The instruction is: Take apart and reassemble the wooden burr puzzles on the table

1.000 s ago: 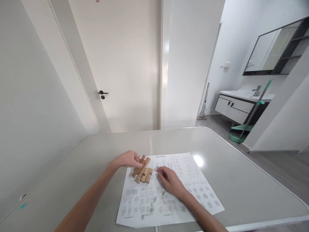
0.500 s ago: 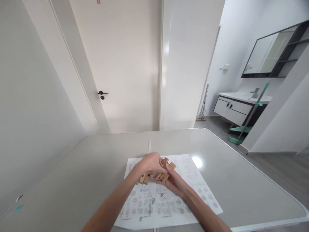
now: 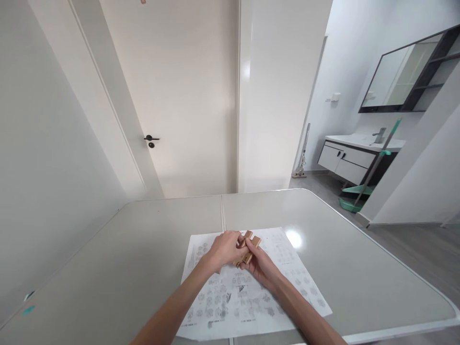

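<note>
We have the wooden blocks [image 3: 247,258] between both hands, over the far half of the printed sheet [image 3: 215,306] on the table [image 3: 108,258]. Our right hand [image 3: 264,269] is closed on them from the right, its thumb laid across the wood; our left hand [image 3: 224,247] pinches them from the left (its back hides some of the wood, so we cannot count the pieces). Beyond the table's far edge stands a pale door [image 3: 187,96].
</note>
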Demonstrator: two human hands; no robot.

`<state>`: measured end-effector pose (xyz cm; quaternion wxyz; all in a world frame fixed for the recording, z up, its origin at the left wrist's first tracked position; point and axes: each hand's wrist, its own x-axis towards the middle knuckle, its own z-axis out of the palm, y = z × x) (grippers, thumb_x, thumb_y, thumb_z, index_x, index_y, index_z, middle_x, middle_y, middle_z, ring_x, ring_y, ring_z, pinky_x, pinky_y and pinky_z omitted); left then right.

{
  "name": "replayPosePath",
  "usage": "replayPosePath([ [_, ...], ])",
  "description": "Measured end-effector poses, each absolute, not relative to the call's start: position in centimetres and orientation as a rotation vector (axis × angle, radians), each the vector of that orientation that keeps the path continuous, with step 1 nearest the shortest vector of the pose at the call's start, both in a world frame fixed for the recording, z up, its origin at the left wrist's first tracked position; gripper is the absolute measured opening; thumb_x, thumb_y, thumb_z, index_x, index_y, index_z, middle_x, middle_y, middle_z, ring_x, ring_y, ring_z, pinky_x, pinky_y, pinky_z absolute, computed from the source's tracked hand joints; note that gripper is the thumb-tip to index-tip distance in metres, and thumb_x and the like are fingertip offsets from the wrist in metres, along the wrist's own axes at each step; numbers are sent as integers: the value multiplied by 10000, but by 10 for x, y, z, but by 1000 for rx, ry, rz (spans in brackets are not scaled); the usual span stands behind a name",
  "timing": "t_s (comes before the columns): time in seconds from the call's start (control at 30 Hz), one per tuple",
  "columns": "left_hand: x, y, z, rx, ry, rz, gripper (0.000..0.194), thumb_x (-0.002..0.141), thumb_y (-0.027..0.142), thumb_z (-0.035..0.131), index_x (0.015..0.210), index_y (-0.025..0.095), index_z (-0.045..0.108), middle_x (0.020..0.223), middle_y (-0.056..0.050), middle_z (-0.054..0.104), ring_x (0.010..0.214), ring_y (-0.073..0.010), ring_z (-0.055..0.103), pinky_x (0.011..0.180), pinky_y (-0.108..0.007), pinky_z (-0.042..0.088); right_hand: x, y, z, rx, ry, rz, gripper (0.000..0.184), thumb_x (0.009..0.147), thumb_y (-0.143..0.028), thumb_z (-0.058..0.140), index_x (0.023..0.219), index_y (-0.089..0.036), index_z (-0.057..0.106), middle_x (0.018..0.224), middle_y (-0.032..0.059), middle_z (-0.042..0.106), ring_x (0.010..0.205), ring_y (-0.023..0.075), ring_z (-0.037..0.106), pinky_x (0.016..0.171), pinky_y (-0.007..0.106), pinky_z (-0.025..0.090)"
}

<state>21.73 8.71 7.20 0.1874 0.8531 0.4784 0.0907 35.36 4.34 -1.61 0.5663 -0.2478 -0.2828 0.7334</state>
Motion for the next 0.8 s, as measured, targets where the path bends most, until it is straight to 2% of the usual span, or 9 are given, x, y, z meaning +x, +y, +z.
replayPosePath([
  [0.13, 217, 79, 59, 2271, 1227, 436, 269, 913, 429, 549, 936, 224, 722, 901, -63, 748, 822, -244, 679, 698, -298, 458, 357, 46, -20, -692, -668, 1634, 447, 870, -572, 761, 1024, -155, 713, 848, 58, 722, 628, 152, 642, 493, 242, 500],
  [0.23, 218, 71, 45, 2191, 1070, 593, 317, 934, 422, 552, 1123, 225, 713, 1112, -95, 730, 1006, -273, 667, 821, -331, 498, 361, 50, -24, -781, -628, 1567, 479, 839, -609, 766, 990, -158, 711, 775, 44, 705, 570, 152, 608, 456, 243, 445],
  [0.37, 222, 61, 23, 2022, 945, 751, 444, 970, 433, 561, 1378, 263, 611, 1399, -118, 608, 1246, -305, 591, 1044, -414, 469, 364, 52, -28, -820, -618, 1515, 490, 838, -609, 764, 1055, -175, 700, 679, 2, 656, 530, 146, 565, 428, 237, 382],
  [0.47, 224, 53, 8, 1924, 908, 835, 544, 997, 465, 551, 1508, 291, 485, 1534, -115, 498, 1390, -305, 495, 1153, -445, 406, 363, 51, -29, -864, -597, 1469, 446, 813, -601, 792, 908, -181, 677, 665, 10, 649, 563, 164, 593, 430, 245, 374],
  [0.57, 223, 48, -4, 1824, 916, 925, 567, 1013, 491, 530, 1522, 259, 440, 1548, -136, 482, 1420, -292, 472, 1164, -446, 409, 361, 48, -27, -900, -669, 1443, 486, 811, -652, 765, 876, -181, 665, 711, 45, 689, 609, 198, 637, 452, 264, 399],
  [0.63, 222, 46, -10, 1730, 948, 952, 567, 1023, 520, 503, 1512, 243, 429, 1502, -147, 532, 1356, -285, 542, 1121, -445, 455, 360, 46, -25, -926, -731, 1418, 527, 809, -687, 745, 916, -176, 674, 738, 55, 707, 625, 207, 648, 478, 273, 420],
  [0.7, 219, 47, -14, 1659, 958, 939, 559, 1027, 549, 483, 1491, 242, 439, 1455, -141, 581, 1292, -275, 598, 1093, -437, 478, 358, 44, -23, -958, -774, 1391, 544, 806, -699, 740, 942, -176, 672, 717, 37, 696, 604, 194, 629, 498, 272, 428],
  [0.8, 214, 50, -17, 1638, 899, 922, 529, 1031, 562, 473, 1443, 230, 486, 1422, -135, 616, 1291, -264, 600, 1104, -416, 468, 356, 42, -23, -981, -838, 1366, 525, 826, -686, 731, 931, -176, 664, 630, -7, 632, 537, 163, 565, 497, 263, 410],
])
